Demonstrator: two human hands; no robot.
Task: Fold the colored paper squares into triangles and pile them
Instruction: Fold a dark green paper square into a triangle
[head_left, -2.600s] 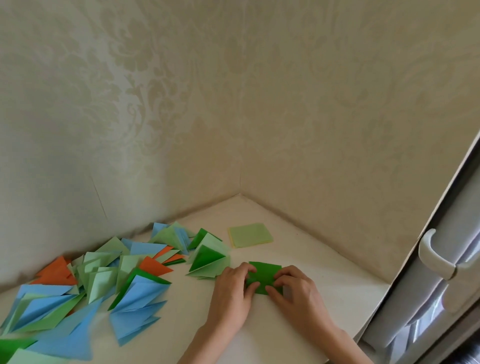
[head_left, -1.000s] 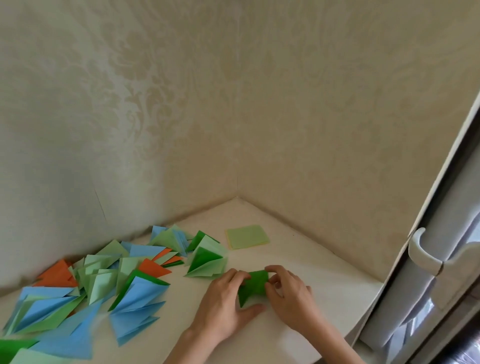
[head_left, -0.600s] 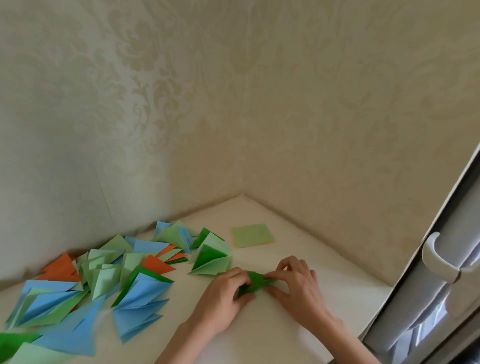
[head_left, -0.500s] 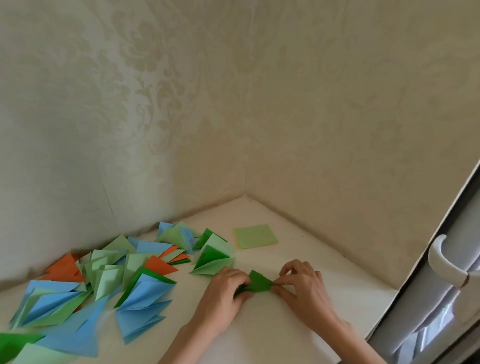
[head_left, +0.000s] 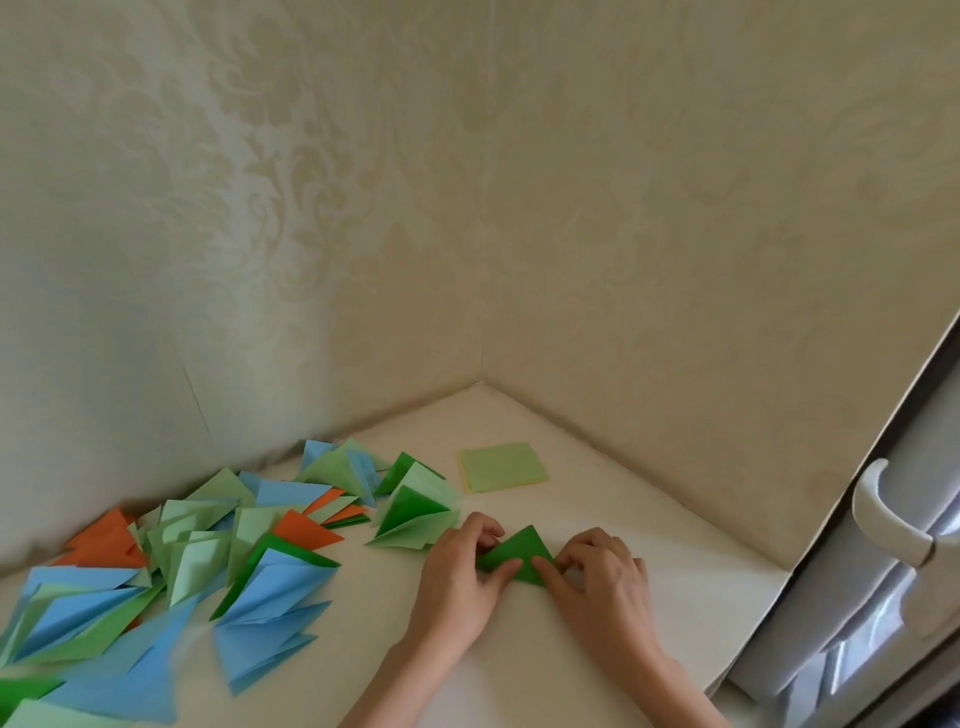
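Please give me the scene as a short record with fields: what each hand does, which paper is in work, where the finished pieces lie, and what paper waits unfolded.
paper in work: dark green triangle, flat on the white surface
left hand: holds the triangle's left end, thumb on top
right hand: fingertips pinch its right corner
finished pieces: pile of folded triangles to the left, blue, light green, dark green, orange
unfolded paper: light green squares, stacked behind the hands, count unclear
right edge: white handle

Dark green triangle, light green squares, blue-green-orange pile, damask-patterned beige wallpaper.
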